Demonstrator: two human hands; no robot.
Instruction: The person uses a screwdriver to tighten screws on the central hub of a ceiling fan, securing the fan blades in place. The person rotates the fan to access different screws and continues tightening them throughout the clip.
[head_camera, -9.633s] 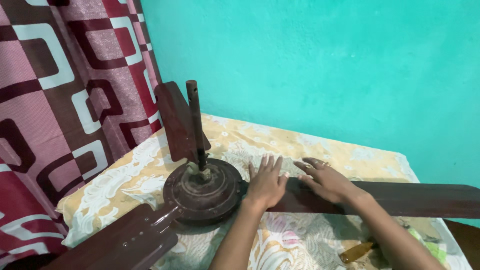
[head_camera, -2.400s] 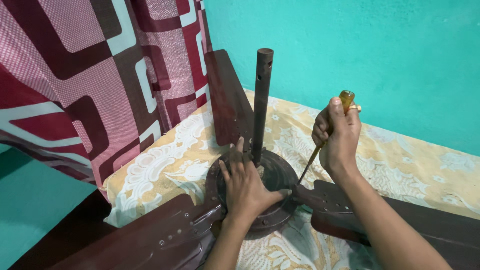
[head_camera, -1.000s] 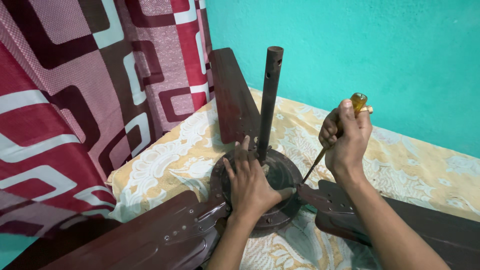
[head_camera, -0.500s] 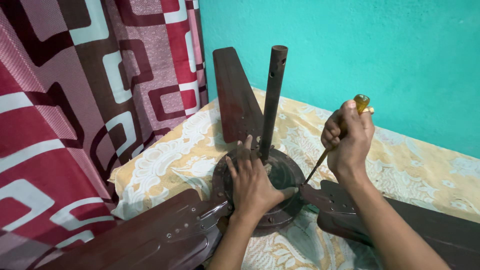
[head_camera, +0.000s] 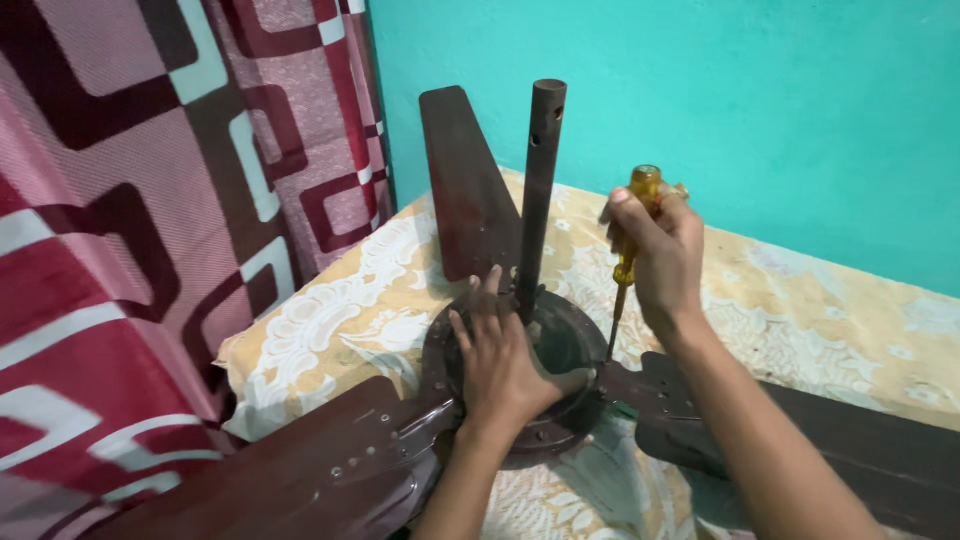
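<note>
While the left hand (head_camera: 505, 365) lies flat, fingers spread, on the round dark motor housing (head_camera: 560, 345) of a brown ceiling fan lying on a patterned yellow cloth (head_camera: 800, 310), the right hand (head_camera: 660, 255) is closed around the yellow handle of a screwdriver (head_camera: 632, 235). Its shaft points down to the housing's right edge, beside the blade bracket (head_camera: 640, 385). An upright rod (head_camera: 540, 190) rises just beyond the left hand, with a red patterned curtain (head_camera: 150, 200) at the left.
</note>
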